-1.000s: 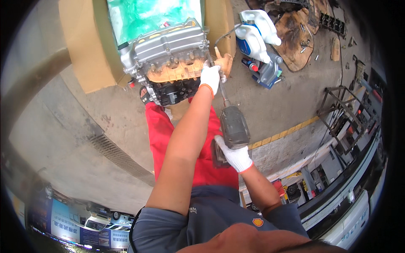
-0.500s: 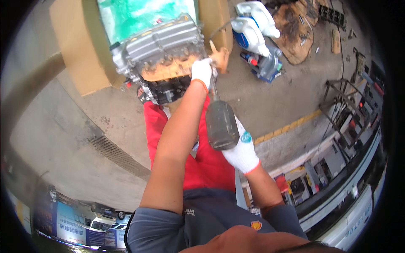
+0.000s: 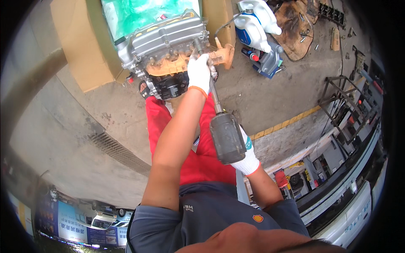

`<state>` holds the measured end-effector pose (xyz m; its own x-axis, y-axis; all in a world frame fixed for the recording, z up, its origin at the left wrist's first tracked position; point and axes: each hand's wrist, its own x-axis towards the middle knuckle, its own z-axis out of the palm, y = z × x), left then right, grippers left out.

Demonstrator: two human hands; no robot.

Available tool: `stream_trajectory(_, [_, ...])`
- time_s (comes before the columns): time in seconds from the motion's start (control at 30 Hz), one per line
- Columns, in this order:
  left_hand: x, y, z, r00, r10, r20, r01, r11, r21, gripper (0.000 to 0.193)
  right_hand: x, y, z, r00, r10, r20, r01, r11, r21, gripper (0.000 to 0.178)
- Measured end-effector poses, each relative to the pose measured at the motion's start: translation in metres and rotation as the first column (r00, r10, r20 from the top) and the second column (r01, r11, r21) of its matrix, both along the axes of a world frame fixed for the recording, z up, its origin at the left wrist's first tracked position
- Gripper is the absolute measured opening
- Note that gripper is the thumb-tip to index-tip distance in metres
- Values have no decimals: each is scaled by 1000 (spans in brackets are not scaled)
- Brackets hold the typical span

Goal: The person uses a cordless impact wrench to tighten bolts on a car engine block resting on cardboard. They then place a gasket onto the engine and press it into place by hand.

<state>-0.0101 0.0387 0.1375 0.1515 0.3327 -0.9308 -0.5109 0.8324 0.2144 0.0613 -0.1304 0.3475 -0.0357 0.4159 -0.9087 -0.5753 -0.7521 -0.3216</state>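
My right hand (image 3: 248, 157), in a white knit glove, is closed on the impact wrench (image 3: 228, 139), its grip mostly hidden behind the dark body. A long extension bar (image 3: 216, 98) runs from the wrench toward the engine (image 3: 168, 33). My gloved left hand (image 3: 199, 72) is closed around the bar's far part. Beyond its fingers a socket end (image 3: 197, 44) points at the upper edge of the rust-orange exhaust manifold (image 3: 171, 65); whether it sits on a fastener I cannot tell. Below the manifold is a black cylindrical part (image 3: 172, 87).
An open cardboard box (image 3: 86, 50) with green-tinted plastic wrap (image 3: 147, 13) stands behind the engine. White jugs (image 3: 252, 33) and a grey bottle (image 3: 270, 59) are to its right. A stained cardboard piece (image 3: 295, 38), a metal frame (image 3: 344, 105) and a floor grate (image 3: 120, 154) lie farther out.
The wrench body has shifted down and slightly right. The socket end now shows past my left hand, along the manifold's upper edge. Both hands keep their hold, and the engine sits slightly farther right in view.
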Motion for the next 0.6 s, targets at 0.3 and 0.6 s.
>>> stream_trajectory(0.3, [-21, -30, -59, 999, 28, 36, -27, 999, -38, 34, -7, 10, -24, 795, 500, 342, -545, 837, 44, 49])
stream_trajectory(0.6, [-11, -43, -62, 977, 197, 85, -190, 978, -82, 41, 22, 25, -16, 260, 658, 706, -884, 457, -101, 73])
